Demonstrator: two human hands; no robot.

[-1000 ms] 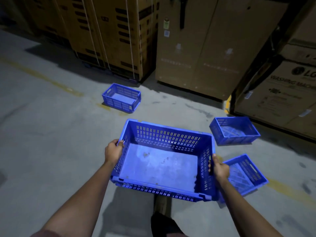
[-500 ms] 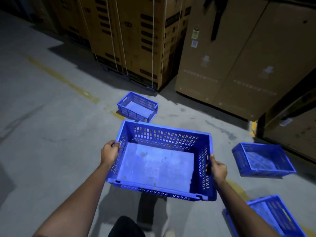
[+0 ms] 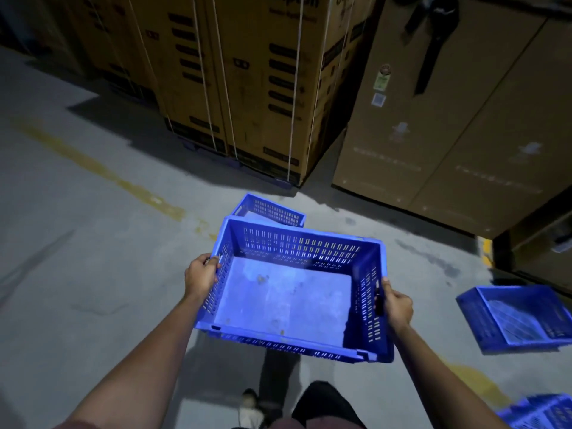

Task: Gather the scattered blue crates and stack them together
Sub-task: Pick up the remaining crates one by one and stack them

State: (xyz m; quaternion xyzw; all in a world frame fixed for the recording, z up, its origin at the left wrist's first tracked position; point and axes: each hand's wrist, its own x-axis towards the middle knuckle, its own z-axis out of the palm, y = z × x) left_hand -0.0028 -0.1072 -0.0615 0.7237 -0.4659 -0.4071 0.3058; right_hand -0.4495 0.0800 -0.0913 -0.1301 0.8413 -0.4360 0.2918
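I carry an empty blue slotted crate (image 3: 288,298) in front of me, above the floor. My left hand (image 3: 201,275) grips its left rim and my right hand (image 3: 396,306) grips its right wall. Just beyond it a second blue crate (image 3: 269,210) sits on the floor, mostly hidden behind the carried one. A third blue crate (image 3: 520,317) lies on the floor at the right. The corner of one more blue crate (image 3: 541,413) shows at the bottom right edge.
Tall strapped cardboard cartons (image 3: 247,88) and plain brown cartons (image 3: 448,119) wall off the far side. A worn yellow line (image 3: 102,171) crosses the concrete floor. My leg and shoe (image 3: 250,407) are below the crate.
I have walked forward toward the far floor crate, which now sits just behind the carried crate. The crates on the right have slid toward the right and bottom edges.
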